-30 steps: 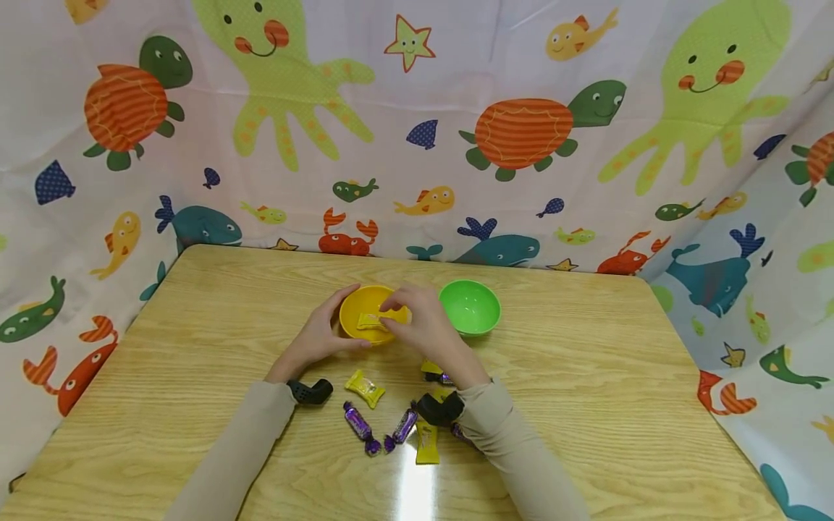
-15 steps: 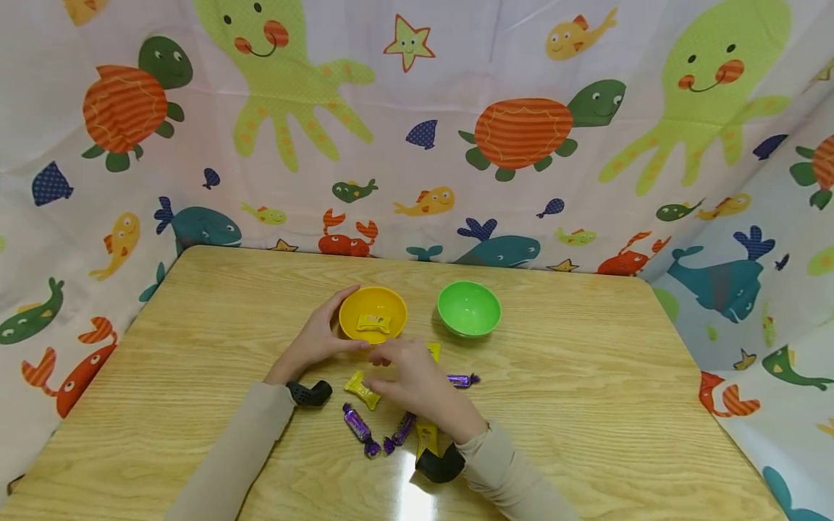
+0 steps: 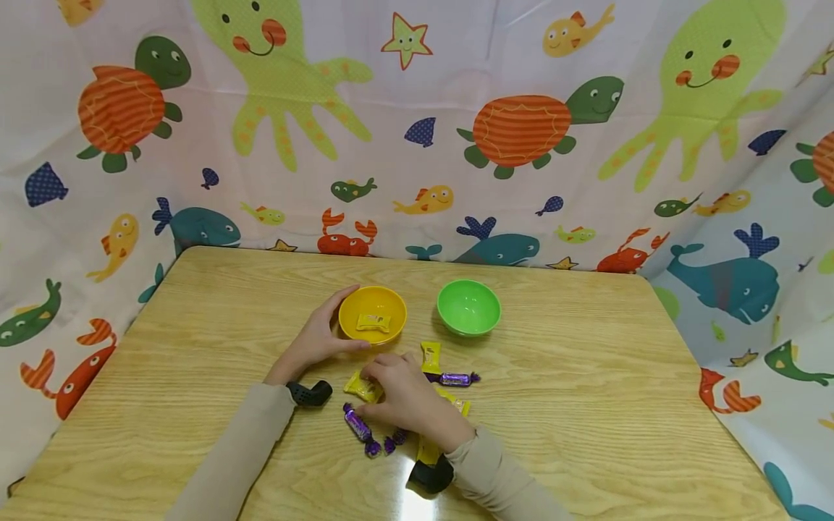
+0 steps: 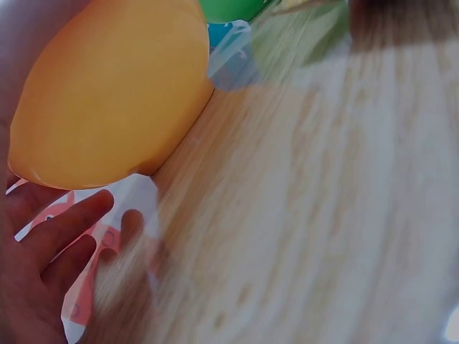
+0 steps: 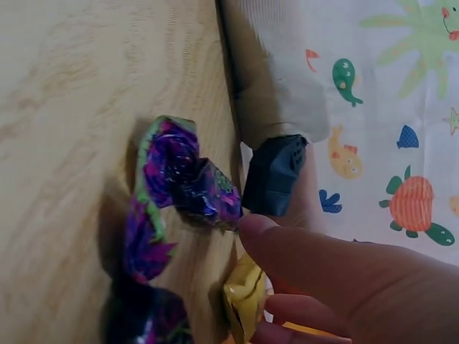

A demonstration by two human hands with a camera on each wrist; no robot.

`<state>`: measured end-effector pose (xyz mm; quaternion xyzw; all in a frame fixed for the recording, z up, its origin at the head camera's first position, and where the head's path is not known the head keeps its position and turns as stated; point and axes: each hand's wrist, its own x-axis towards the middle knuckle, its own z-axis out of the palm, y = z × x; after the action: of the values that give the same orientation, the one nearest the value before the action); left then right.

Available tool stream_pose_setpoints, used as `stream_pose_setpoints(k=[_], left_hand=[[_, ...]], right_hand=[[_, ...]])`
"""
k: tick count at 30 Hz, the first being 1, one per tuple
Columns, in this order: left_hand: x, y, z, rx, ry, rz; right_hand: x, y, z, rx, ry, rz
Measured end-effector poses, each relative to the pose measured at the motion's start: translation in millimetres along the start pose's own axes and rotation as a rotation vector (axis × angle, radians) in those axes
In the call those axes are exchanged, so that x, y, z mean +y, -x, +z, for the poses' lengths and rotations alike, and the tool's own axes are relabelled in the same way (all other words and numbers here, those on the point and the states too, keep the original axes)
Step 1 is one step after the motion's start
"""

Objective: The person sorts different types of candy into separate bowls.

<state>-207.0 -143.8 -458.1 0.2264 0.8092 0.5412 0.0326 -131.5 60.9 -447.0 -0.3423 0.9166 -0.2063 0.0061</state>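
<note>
My left hand [image 3: 322, 333] holds the side of a yellow bowl [image 3: 348, 304], its thumb along the near side and its fingers on the left. A yellow-wrapped candy [image 3: 373, 323] lies inside the bowl. In the left wrist view the bowl [image 4: 115, 93] fills the upper left, with some spread fingers [image 4: 64, 229] below it. My right hand [image 3: 407, 394] is over the table at another yellow-wrapped candy [image 3: 360, 387]. In the right wrist view that candy [image 5: 244, 297] is beside the fingertips, with the thumb [image 5: 269, 229] apart from it.
A green bowl [image 3: 469, 307] stands right of the yellow one. Purple-wrapped candies [image 3: 357, 422] and yellow ones [image 3: 430, 356] lie scattered around the right hand, some partly hidden beneath it. A patterned cloth [image 3: 417, 166] hangs behind the wooden table [image 3: 586, 405].
My right hand has moved from above the yellow bowl towards me, down to a yellow candy on the table. The candy in the bowl is released. My left hand stays on the bowl.
</note>
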Motion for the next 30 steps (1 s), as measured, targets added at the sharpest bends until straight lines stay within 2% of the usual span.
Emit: stream_pose_setpoints(k=[6,13,20,30], left_hand=[[0.1,-0.4,-0.6,-0.005,0.01,-0.001],[-0.2,-0.8,-0.3,-0.005,0.015,-0.002],[0.9,-0.4,0.6,-0.002,0.011,-0.015],[3.1,-0.8,0.4,-0.003,0.005,-0.03]], right_hand=[[3,-1.1,5,0.02,0.03,-0.022],[6,-0.8,5,0.05,0.011,-0.038],[8,-0.6,4,0.046,0.002,-0.038],[8,0.7,-12,0.035,-0.062,-0.053]])
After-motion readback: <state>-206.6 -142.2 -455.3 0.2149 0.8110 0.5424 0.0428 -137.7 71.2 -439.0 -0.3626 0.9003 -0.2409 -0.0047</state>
